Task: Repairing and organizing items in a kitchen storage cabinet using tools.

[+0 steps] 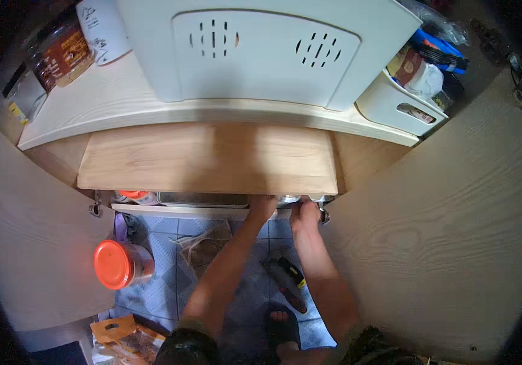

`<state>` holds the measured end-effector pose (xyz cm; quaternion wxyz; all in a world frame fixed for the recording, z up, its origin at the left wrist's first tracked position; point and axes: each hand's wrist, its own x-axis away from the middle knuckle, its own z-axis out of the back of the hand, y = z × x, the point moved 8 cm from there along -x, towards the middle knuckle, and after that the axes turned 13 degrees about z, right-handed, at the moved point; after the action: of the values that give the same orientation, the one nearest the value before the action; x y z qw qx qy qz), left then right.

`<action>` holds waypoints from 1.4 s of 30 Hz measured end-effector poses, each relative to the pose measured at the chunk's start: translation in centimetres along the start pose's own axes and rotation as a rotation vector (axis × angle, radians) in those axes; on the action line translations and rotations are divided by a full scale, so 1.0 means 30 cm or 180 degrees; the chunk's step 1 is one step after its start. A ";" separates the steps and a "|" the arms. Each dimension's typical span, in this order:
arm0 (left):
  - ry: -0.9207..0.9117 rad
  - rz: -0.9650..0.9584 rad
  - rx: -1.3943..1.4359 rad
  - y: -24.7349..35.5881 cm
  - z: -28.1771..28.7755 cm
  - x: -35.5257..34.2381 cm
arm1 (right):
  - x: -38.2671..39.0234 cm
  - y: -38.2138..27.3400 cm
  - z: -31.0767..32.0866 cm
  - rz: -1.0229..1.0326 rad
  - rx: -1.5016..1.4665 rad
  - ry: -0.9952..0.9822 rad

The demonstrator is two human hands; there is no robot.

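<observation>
Both my arms reach forward into the low compartment under a wooden shelf board (206, 159). My left hand (263, 207) is at the compartment's front edge (176, 211), its fingers hidden under the board. Just to its right, my right hand (305, 214) is bent at the same edge, and its fingertips are out of sight. Between and behind the hands a shiny, pale thing (288, 199) shows, too covered to name. Left of my left hand lies a dark, flat tray with a light rim (203, 199). A jar with an orange lid (134, 194) sits further left.
Cabinet doors stand open at left (42, 231) and right (431, 243). Above are a large white bin (261, 67) and a smaller white basket (389, 103). On the tiled floor are an orange-lidded tub (114, 265), a mesh bag (205, 250) and a yellow-black tool (291, 271).
</observation>
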<state>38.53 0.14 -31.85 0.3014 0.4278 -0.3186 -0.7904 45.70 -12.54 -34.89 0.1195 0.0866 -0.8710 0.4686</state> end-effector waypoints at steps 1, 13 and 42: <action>-0.0013 0.0011 0.0004 0.004 -0.010 -0.001 | -0.003 0.020 -0.003 -0.0060 -0.0201 0.0142; -0.1045 0.1211 0.0847 0.045 0.050 -0.003 | 0.090 -0.008 0.136 -0.0453 0.0701 0.0284; -0.3278 0.3101 -0.1874 0.091 1.277 1.016 | 0.806 0.509 -0.119 0.2950 0.5511 -0.5614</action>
<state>-7.96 -14.94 -28.03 0.5307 -0.2810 -0.3478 -0.7201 19.02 -2.15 -38.13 -0.7485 0.1045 -0.0255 0.6544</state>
